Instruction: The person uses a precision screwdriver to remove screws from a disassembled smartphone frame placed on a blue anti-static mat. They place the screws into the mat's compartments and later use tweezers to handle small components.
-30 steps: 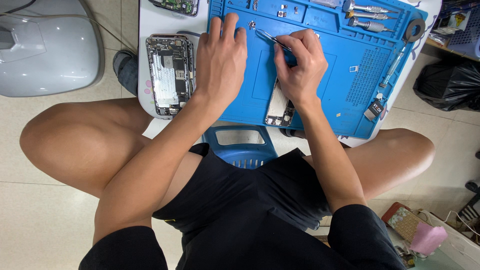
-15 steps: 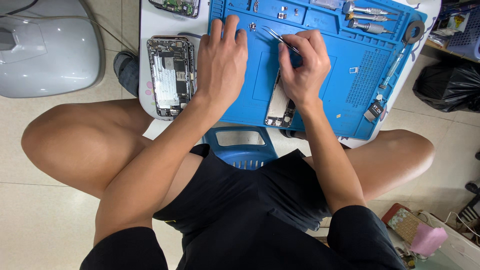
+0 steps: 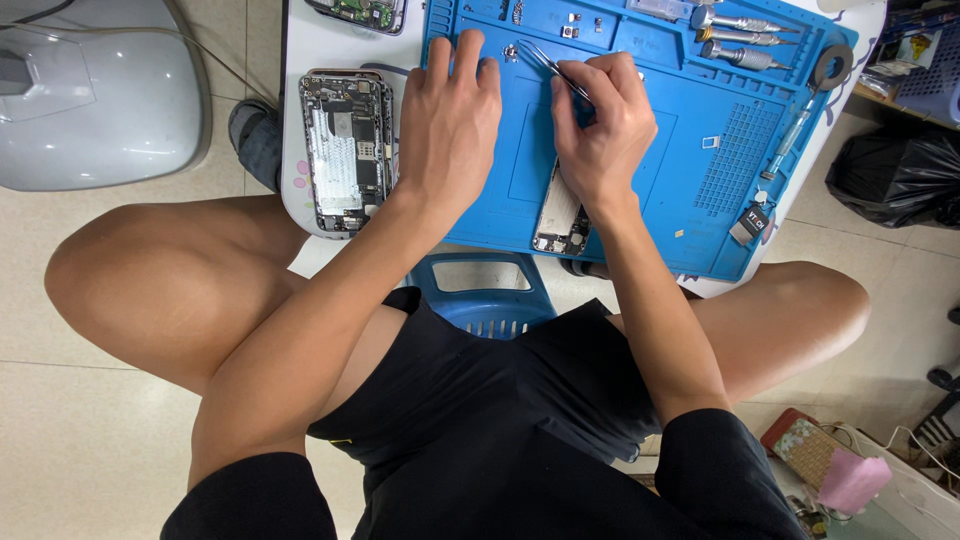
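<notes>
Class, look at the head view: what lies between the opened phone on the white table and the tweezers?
The left hand, flat on the blue mat, lies between the opened phone and the tweezers in the right hand.

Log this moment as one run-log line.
left hand: flat on blue repair mat | right hand: grip on tweezers, tips at small part | phone part under right hand | opened phone left of mat
</notes>
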